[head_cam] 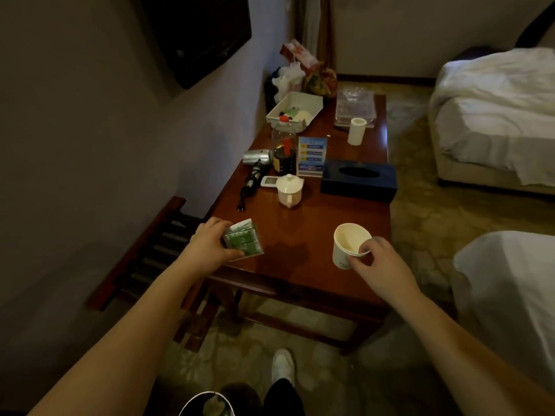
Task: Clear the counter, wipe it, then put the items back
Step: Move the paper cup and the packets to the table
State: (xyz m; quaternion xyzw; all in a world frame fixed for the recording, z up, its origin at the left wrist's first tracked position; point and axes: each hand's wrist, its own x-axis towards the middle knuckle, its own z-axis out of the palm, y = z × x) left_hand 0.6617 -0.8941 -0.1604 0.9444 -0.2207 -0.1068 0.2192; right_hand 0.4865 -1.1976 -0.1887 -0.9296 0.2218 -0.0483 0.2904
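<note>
Right hand (380, 259) pinches upright paper cups (350, 246); left hand (210, 240) grips green packets (244, 241).

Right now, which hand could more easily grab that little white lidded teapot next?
Probably the left hand: the lidded teapot sits nearer it, though it already holds green packets. The right hand grips the paper cups.

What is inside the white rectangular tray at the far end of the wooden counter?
The white rectangular tray holds a few small items: something green-and-white, a pale rounded object, small dark bits. They are too blurred to identify. A clear plastic bottle with a red cap in front covers its near corner.
</note>
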